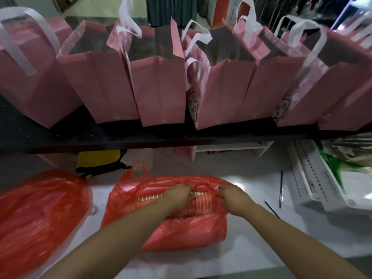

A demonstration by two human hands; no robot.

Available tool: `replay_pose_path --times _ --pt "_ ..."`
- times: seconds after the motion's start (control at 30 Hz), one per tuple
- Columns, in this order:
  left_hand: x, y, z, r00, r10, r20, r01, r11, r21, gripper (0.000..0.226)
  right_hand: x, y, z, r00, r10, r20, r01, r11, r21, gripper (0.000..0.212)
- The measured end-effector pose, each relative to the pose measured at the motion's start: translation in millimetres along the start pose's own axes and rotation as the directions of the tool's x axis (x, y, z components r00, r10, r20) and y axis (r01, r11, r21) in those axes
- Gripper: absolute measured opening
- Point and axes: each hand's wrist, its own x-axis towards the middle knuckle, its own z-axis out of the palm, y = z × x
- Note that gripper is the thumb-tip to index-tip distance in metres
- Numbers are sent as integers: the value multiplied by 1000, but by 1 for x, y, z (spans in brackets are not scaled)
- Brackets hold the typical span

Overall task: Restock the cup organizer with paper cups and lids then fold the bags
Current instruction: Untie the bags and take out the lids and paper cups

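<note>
1. At lower left of the frame a second red bag lies full and untouched on the white floor. It sits near the left forearm, so a wide elbow swing could knock it over.
2. In the lower centre the red bag lies on its side, a sleeve of cups showing through the thin film. The left hand rests on its top, fingers curled at the tied handles; whether they pinch the knot I cannot tell.
3. Just right of it, the right hand pinches the red handle loop, fingers closed on it. A hard pull could tighten the knot or tear the film, spilling cups onto the floor.
4. At lower right, loose straws lie on the floor; spilled cups could roll among them.
5. Across the top, pink bags stand open on the dark shelf, well apart from the hands. No organizer is in view.
</note>
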Motion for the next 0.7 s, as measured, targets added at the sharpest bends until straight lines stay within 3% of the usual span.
replay_pose_path --times 0.07,0.13,0.23,0.3,0.4,0.57,0.7 --pt "5 -1 -3 1000 19 9 -19 998 -52 40 0 0 2 990 -6 -140 17 997 76 32" --pt "2 -1 -6 999 37 27 -36 998 -46 49 0 -1 6 980 -55 -189 76 992 103 38" --pt "-7 -6 0 994 45 101 -57 992 116 85 5 -4 8 973 -122 -195 144 984 106 39" --pt "-19 -2 7 996 13 92 -33 975 220 95 11 -6 5 971 -95 -219 130 980 149 40" --pt "-40 9 21 995 86 -42 -70 953 295 82 21 -12 0 986 -14 -168 48 978 201 49" --pt "-65 -7 43 911 359 -203 -235 855 462 44 45 -10 2 991 33 130 -71 951 302 48" --pt "-74 -17 52 857 436 -274 -313 863 396 33 49 -4 19 957 56 283 -210 809 549 44"
